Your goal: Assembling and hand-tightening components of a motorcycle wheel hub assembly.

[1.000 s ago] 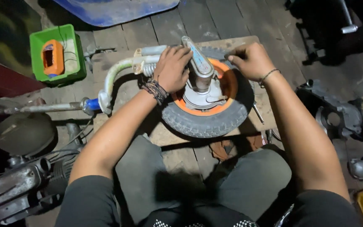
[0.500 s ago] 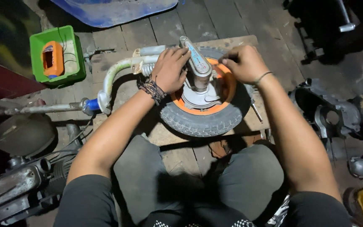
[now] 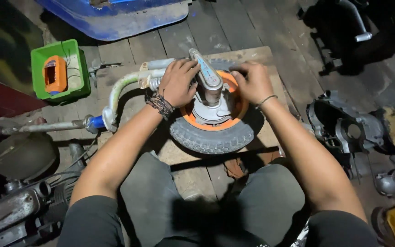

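Both hands are down on the small wheel point(image 3: 213, 132), which lies flat on a wooden board point(image 3: 261, 57) on the plank floor, just in front of my knees. My left hand point(image 3: 178, 82) is curled over the far-left side of the orange rim point(image 3: 234, 120), fingers closed around the grey metal fitting point(image 3: 209, 87) that stands up from the hub. My right hand point(image 3: 251, 82) is cupped on the far-right side of the same rim, fingers bent and pressing down at the tyre's edge; I cannot tell whether they pinch anything small.

I judge that I am seating or working that centre fitting against the hub, with one hand steadying and the other pushing. What comes next seems to call for a firm, even press with the wheel kept flat on the board so it does not rock.

Left of the wheel a pale green curved tube point(image 3: 120, 87) runs away from it to a blue-tipped metal rod point(image 3: 51, 126). Further left sits a green crate point(image 3: 62, 71) holding an orange box. Right of the wheel lies a grey engine casing point(image 3: 344, 128).
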